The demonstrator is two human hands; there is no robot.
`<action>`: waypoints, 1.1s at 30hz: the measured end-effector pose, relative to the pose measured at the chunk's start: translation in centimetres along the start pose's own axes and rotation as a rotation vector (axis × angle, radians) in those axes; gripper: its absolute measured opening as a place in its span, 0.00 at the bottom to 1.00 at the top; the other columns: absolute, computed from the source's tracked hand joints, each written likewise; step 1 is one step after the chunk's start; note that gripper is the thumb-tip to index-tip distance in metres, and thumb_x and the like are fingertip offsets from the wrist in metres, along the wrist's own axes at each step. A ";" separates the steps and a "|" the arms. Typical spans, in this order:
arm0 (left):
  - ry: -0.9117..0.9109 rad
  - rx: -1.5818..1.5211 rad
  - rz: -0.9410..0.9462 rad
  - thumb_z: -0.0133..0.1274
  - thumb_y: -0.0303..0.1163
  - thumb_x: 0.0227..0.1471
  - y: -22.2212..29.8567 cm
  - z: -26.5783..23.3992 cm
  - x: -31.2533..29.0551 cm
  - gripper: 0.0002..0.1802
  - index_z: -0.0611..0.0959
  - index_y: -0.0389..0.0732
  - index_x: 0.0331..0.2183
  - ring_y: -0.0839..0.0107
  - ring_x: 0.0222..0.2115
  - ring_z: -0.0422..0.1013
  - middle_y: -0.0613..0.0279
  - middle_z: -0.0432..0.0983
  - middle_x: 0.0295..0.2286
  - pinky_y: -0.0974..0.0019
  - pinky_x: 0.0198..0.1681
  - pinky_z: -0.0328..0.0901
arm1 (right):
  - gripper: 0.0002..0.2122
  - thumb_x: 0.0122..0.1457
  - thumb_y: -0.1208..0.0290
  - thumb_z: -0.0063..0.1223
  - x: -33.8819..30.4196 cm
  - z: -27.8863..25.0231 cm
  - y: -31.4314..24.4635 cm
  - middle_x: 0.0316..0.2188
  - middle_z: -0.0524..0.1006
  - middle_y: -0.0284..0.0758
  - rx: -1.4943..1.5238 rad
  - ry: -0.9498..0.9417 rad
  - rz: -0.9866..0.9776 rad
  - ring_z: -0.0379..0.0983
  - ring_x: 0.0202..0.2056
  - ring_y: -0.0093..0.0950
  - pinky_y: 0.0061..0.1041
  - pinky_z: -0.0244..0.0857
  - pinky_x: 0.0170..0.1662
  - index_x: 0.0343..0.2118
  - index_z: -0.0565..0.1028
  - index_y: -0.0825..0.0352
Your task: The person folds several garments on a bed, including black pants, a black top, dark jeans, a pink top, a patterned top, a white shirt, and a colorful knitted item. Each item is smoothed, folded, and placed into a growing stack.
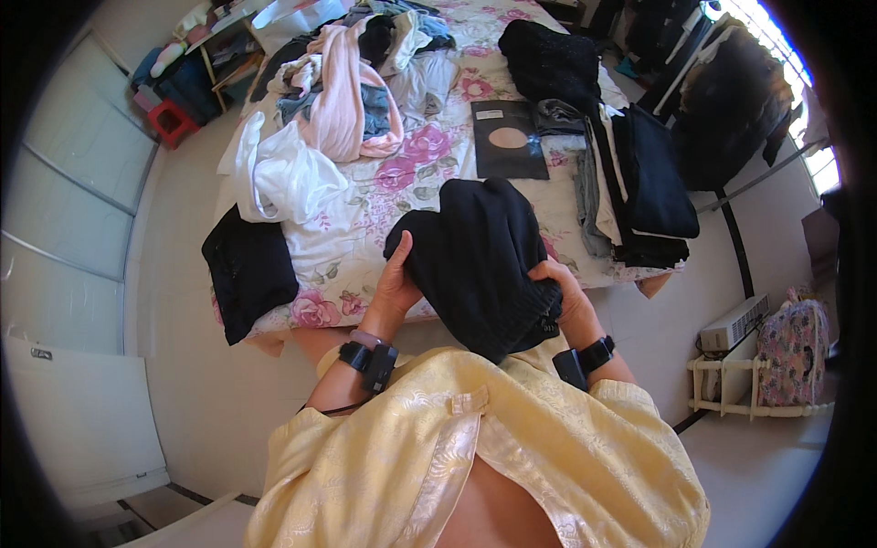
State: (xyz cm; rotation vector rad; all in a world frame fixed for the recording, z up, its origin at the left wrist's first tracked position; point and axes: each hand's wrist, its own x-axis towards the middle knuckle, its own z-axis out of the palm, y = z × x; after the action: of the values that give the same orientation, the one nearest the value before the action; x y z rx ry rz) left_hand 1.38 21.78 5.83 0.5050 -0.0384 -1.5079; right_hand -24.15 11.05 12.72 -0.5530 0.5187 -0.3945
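— Sweater (475, 260), black knit, lay at the near edge of the bed (365, 247), half lifted toward the person. How did it look to handle?

— Soft and limp, I'd judge; light, a bit bulky, nothing fragile. It sagged wherever it wasn't held.

— And the hands?

— Left hand (395, 285) was closed on its left edge, thumb on top. Right hand (565, 297) gripped the bunched ribbed hem at the near right.

— Best hold?

— Probably the hem or shoulder seams; a pinch mid-panel would just stretch the knit. White shirt (288, 178) lay far left, folded dark stack (650, 187) right.
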 end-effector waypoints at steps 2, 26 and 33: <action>-0.005 0.047 0.040 0.59 0.42 0.52 -0.3 1.0 0.3 0.27 0.75 0.40 0.51 0.64 0.50 0.69 0.60 0.74 0.48 0.58 0.56 0.61 | 0.24 0.46 0.78 0.49 -1.5 0.5 -1.1 0.41 0.78 0.41 -0.167 -0.005 -0.060 0.76 0.41 0.31 0.27 0.71 0.47 0.50 0.70 0.76; 0.466 0.555 0.228 0.55 0.30 0.54 7.5 -12.6 -6.3 0.18 0.73 0.41 0.47 0.66 0.40 0.72 0.63 0.73 0.42 0.66 0.39 0.67 | 0.21 0.56 0.62 0.56 1.9 -9.7 -0.4 0.57 0.66 0.45 -1.934 0.646 -0.857 0.61 0.56 0.46 0.39 0.57 0.58 0.51 0.71 0.63; 0.377 0.609 0.292 0.54 0.33 0.55 5.5 -11.4 -8.5 0.13 0.76 0.43 0.43 0.74 0.37 0.72 0.67 0.74 0.38 0.71 0.37 0.67 | 0.29 0.59 0.52 0.49 8.0 -10.0 4.3 0.66 0.49 0.37 -2.308 0.564 -0.603 0.43 0.66 0.46 0.62 0.47 0.59 0.62 0.59 0.55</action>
State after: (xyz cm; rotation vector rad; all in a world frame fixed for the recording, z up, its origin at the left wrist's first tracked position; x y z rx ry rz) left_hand 9.63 33.14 -0.12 1.2120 -0.2710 -1.0785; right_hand -22.45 6.62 0.12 -2.9240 1.2466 -0.3543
